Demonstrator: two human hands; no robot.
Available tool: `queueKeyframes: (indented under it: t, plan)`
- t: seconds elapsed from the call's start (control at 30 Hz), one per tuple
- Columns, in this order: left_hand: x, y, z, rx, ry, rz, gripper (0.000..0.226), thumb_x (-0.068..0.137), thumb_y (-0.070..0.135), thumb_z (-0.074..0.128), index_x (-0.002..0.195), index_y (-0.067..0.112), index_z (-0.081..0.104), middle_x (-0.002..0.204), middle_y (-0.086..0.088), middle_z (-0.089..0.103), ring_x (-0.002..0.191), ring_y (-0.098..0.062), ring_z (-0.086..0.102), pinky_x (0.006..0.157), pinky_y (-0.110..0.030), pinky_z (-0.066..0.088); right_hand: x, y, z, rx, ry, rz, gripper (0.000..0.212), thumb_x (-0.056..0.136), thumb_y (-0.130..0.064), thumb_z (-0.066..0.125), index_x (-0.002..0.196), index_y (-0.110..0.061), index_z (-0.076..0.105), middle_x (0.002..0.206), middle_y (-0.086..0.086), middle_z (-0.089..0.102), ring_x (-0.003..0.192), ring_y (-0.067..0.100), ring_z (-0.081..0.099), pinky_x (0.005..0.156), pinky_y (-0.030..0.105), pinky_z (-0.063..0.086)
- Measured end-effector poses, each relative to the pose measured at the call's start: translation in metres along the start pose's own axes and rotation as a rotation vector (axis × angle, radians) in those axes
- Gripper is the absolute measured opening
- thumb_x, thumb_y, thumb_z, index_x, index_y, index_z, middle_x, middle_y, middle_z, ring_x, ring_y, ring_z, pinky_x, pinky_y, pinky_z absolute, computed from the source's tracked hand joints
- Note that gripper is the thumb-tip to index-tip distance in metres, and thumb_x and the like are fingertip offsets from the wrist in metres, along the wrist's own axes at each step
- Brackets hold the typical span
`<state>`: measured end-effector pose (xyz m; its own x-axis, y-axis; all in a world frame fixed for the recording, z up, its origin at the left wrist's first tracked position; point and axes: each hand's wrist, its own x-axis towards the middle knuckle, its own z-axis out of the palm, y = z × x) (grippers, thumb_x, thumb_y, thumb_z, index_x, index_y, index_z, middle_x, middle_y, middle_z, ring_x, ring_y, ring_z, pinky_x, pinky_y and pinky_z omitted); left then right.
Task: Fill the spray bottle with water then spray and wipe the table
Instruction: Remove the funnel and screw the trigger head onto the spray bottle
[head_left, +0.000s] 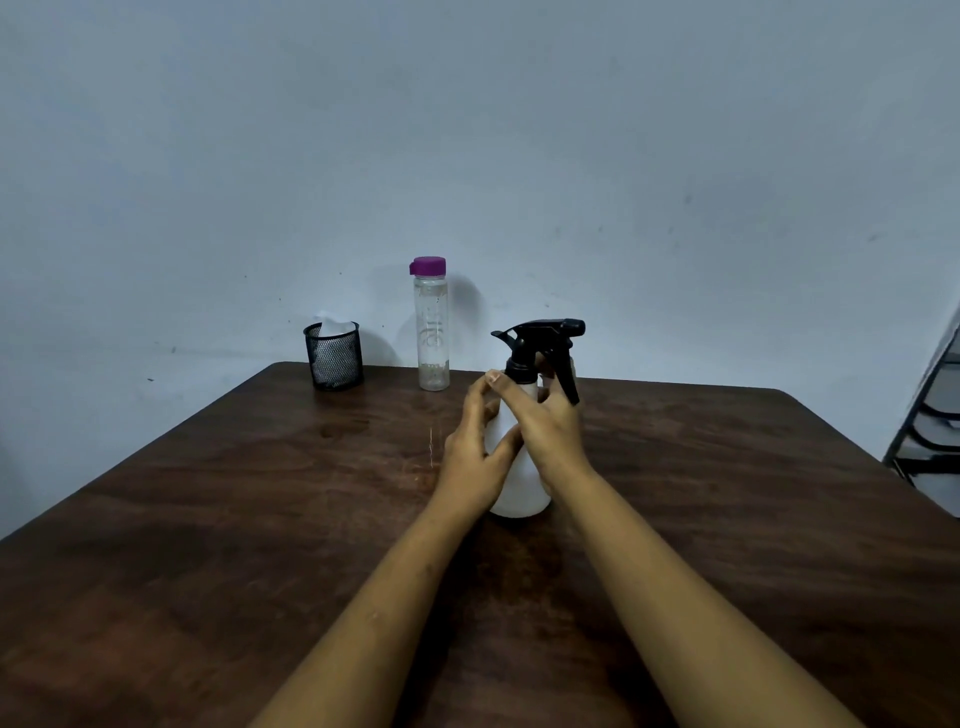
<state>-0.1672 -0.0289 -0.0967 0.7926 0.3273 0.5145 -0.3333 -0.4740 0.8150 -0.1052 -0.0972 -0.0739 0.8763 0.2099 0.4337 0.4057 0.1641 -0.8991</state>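
My left hand (475, 447) and right hand (553, 426) curl round the spray bottle (521, 493), probably light, slick plastic, best gripped at the neck.

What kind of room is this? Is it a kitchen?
Probably a plain study or office corner, not a kitchen: a bare wall, a wooden table by it, and a mesh desk cup stuffed with tissue. No sink shows, only a spray bottle and water bottle.

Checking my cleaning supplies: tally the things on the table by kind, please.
Spray bottle: 1
Clear bottle, purple cap: 1
Black mesh cup: 1
White tissue in the cup: 1
Total: 4
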Motion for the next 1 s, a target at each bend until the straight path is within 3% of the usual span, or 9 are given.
queueKeyframes:
  t: [0.17, 0.27, 0.37, 0.5, 0.6, 0.67, 0.8, 0.9, 1.0]
  plan:
    - [0.000, 0.000, 0.000, -0.017, 0.000, 0.002, 0.055, 0.091, 0.018, 0.059, 0.129, 0.043, 0.029, 0.115, 0.041, 0.037, 0.104, 0.023, 0.040, 0.082, 0.006, 0.033, -0.004, -0.006, -0.008, 0.138, -0.098, 0.053, 0.019, 0.092, -0.020, 0.057, 0.107, -0.025, 0.065, 0.109, -0.005, 0.067, 0.105, 0.008, 0.061, 0.088, 0.022, 0.045]
    - [0.001, -0.001, 0.000, -0.002, 0.000, 0.001, 0.056, 0.092, 0.016, 0.057, 0.134, 0.039, 0.027, 0.117, 0.036, 0.039, 0.111, 0.014, 0.042, 0.090, -0.003, 0.034, -0.006, -0.005, -0.003, 0.034, 0.053, -0.038, 0.025, 0.085, -0.025, 0.067, 0.108, -0.016, 0.064, 0.111, 0.005, 0.063, 0.100, 0.018, 0.062, 0.084, 0.029, 0.050]
    - [0.001, -0.001, 0.002, -0.015, -0.018, -0.008, 0.061, 0.092, 0.015, 0.055, 0.143, 0.032, 0.025, 0.125, 0.022, 0.042, 0.122, 0.001, 0.041, 0.098, -0.018, 0.035, -0.008, -0.011, 0.005, -0.135, 0.238, -0.106, 0.030, 0.078, -0.028, 0.074, 0.099, -0.012, 0.061, 0.098, -0.004, 0.053, 0.083, 0.010, 0.056, 0.073, 0.027, 0.047]
    - [0.000, 0.000, 0.004, -0.047, -0.007, -0.023, 0.060, 0.085, 0.018, 0.053, 0.140, 0.028, 0.030, 0.119, 0.021, 0.050, 0.113, 0.005, 0.048, 0.088, 0.000, 0.034, -0.011, -0.019, 0.017, -0.319, 0.436, -0.056, 0.036, 0.076, -0.033, 0.072, 0.092, -0.008, 0.052, 0.099, 0.001, 0.051, 0.077, 0.013, 0.049, 0.068, 0.027, 0.039]
    - [0.001, 0.001, 0.005, -0.077, 0.009, -0.011, 0.063, 0.079, 0.024, 0.054, 0.136, 0.028, 0.028, 0.114, 0.032, 0.043, 0.107, 0.015, 0.047, 0.087, 0.004, 0.032, -0.012, -0.019, 0.021, -0.310, 0.397, -0.063, 0.039, 0.076, -0.039, 0.071, 0.097, -0.013, 0.051, 0.098, -0.005, 0.050, 0.084, 0.019, 0.057, 0.081, 0.038, 0.050]
    - [0.002, 0.000, 0.004, -0.083, 0.002, -0.033, 0.064, 0.085, 0.010, 0.058, 0.140, 0.023, 0.027, 0.114, 0.031, 0.041, 0.108, 0.013, 0.045, 0.084, 0.005, 0.031, -0.011, -0.014, 0.020, -0.279, 0.275, -0.080, 0.043, 0.077, -0.049, 0.066, 0.104, -0.018, 0.055, 0.102, -0.006, 0.058, 0.096, 0.020, 0.061, 0.088, 0.044, 0.050]
    - [0.004, -0.006, 0.001, -0.060, -0.030, -0.060, 0.069, 0.072, 0.020, 0.066, 0.129, 0.037, 0.031, 0.118, 0.025, 0.051, 0.106, 0.017, 0.050, 0.092, -0.017, 0.044, -0.012, -0.008, 0.012, -0.110, 0.151, -0.031, 0.027, 0.089, -0.039, 0.056, 0.104, -0.018, 0.064, 0.088, -0.006, 0.067, 0.091, 0.018, 0.064, 0.085, 0.043, 0.052]
    - [0.003, -0.006, 0.004, -0.067, -0.036, -0.076, 0.073, 0.074, 0.011, 0.070, 0.129, 0.037, 0.029, 0.128, 0.001, 0.053, 0.110, 0.000, 0.054, 0.092, -0.032, 0.049, -0.013, -0.012, 0.008, -0.065, 0.172, -0.055, 0.020, 0.091, -0.033, 0.059, 0.103, -0.017, 0.062, 0.086, -0.008, 0.064, 0.089, 0.017, 0.063, 0.080, 0.034, 0.051]
    - [0.000, -0.001, 0.009, -0.068, 0.001, -0.049, 0.070, 0.073, 0.015, 0.068, 0.126, 0.037, 0.028, 0.125, -0.004, 0.056, 0.113, -0.015, 0.058, 0.090, -0.033, 0.051, -0.013, -0.013, 0.008, -0.100, 0.249, -0.111, 0.014, 0.086, -0.033, 0.065, 0.088, -0.024, 0.054, 0.080, -0.008, 0.062, 0.081, 0.013, 0.061, 0.071, 0.026, 0.048]
